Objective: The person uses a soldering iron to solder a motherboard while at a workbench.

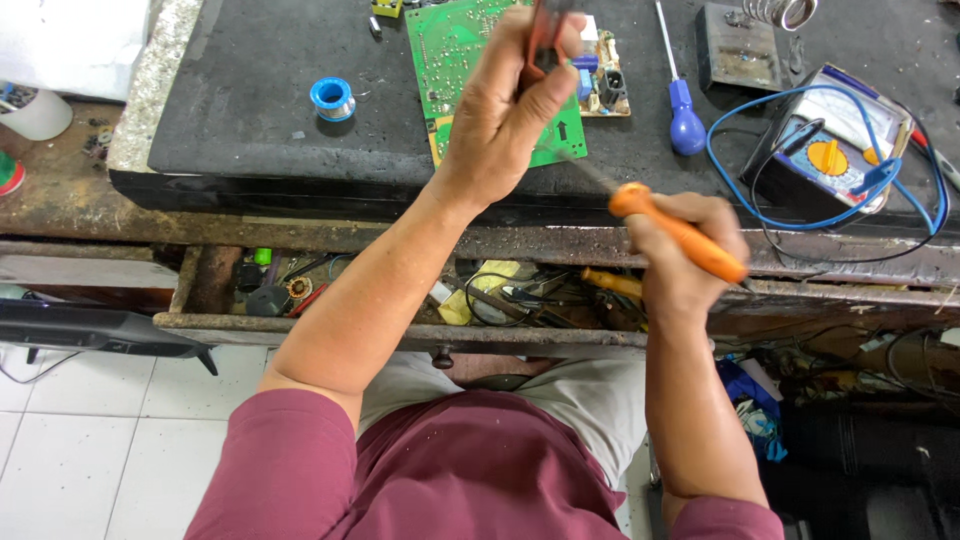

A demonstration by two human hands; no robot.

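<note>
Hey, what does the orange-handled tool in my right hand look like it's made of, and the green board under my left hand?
The soldering iron in the right hand has a smooth, glossy orange handle, likely plastic, with a dark shaft, probably metal. The circuit board under the left hand looks like rigid green-coated laminate, slightly shiny, with fine pale traces.

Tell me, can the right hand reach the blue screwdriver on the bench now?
Probably yes. The blue screwdriver lies uncovered just beyond the right hand, but that hand holds an orange soldering iron, so it must first free itself.
</note>
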